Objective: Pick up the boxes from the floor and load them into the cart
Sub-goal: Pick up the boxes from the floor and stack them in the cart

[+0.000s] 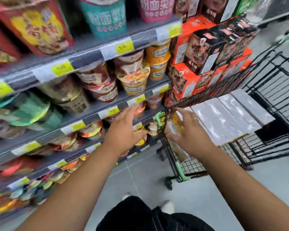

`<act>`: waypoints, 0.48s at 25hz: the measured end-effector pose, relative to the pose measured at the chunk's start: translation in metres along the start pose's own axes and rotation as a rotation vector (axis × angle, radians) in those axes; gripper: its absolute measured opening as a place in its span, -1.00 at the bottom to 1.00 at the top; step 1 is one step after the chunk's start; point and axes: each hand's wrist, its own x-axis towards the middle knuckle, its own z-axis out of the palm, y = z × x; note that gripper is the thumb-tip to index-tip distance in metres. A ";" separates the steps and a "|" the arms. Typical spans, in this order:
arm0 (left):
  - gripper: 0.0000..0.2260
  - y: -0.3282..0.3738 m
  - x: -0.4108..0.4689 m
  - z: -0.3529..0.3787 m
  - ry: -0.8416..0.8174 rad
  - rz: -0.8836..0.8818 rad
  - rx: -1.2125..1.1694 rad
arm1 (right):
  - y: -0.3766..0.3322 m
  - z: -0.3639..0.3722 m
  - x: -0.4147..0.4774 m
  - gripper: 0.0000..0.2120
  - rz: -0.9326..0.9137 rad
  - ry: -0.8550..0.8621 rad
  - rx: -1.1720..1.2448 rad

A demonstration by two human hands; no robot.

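Head view: the cart point(277, 104) is parked right by the noodle shelves point(90, 52), with a row of pale boxes point(227, 117) lying in it. Left hand point(123, 130) is open and holds nothing. Right hand point(190, 132) is spread flat against a yellowish box point(174, 124) at the cart's near corner, fingers straight, not curled - looks like the loading step. Next move is probably bending down for another box - none shows on the floor here.

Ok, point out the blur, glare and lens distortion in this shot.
Head view: motion blur smears the shelf cups most; the left hand and right hand are soft; the grey boxes in the cart carry a pale sheen; the wide-angle lens fans the shelf rails outward.
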 end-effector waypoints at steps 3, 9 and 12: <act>-0.19 -0.030 -0.049 -0.038 0.124 -0.084 0.010 | -0.059 0.022 -0.009 -0.18 -0.206 -0.015 -0.039; -0.11 -0.091 -0.182 -0.118 0.296 -0.215 0.083 | -0.174 0.076 -0.040 -0.13 -0.453 -0.139 -0.023; -0.09 -0.128 -0.268 -0.152 0.366 -0.330 0.081 | -0.238 0.111 -0.068 -0.08 -0.552 -0.202 -0.052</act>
